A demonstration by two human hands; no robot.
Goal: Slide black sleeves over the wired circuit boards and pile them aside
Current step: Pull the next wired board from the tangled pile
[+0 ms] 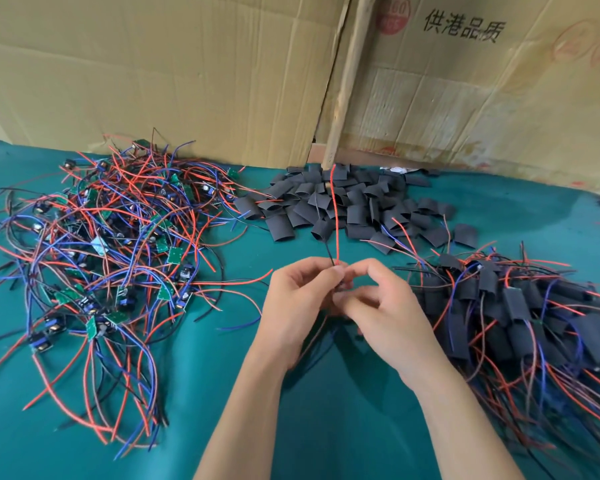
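Observation:
My left hand (300, 306) and my right hand (381, 306) meet at the middle of the green table (343, 427), fingers curled round one wired circuit board that is mostly hidden between them. Its red wire (334, 216) and a short black wire (329, 255) stick up out of the fingertips. A tangle of bare green boards with red, blue and black wires (108, 251) lies to the left. Loose black sleeves (347, 202) are heaped behind the hands. Sleeved boards (513, 313) are piled on the right.
Flattened cardboard boxes (194, 64) stand along the back edge of the table, with a wooden stick (347, 81) leaning between them. Stray wires reach from both piles toward the hands.

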